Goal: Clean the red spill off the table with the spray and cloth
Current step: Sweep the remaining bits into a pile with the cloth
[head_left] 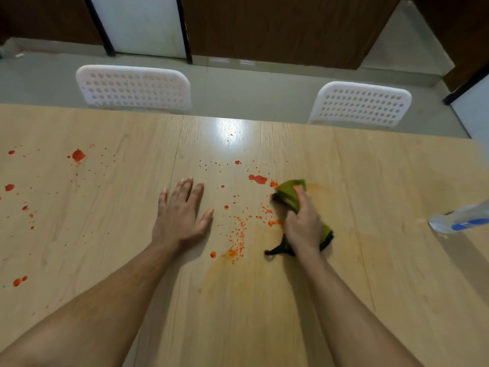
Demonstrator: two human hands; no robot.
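The red spill (258, 179) is lying in blobs and tiny dots across the middle and left of the table (370, 287), and we are gripping the green cloth (289, 193) in our right hand (304, 223), fingers curled around it, right beside the blobs. We are resting our left hand (181, 215) flat, fingers spread, holding nothing. We think a wet push could be smearing red wider, or onto that hand.

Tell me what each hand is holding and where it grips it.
The right hand grips the folded green cloth around its near half, pressing it onto the table. The left hand holds nothing; it rests flat on the table.
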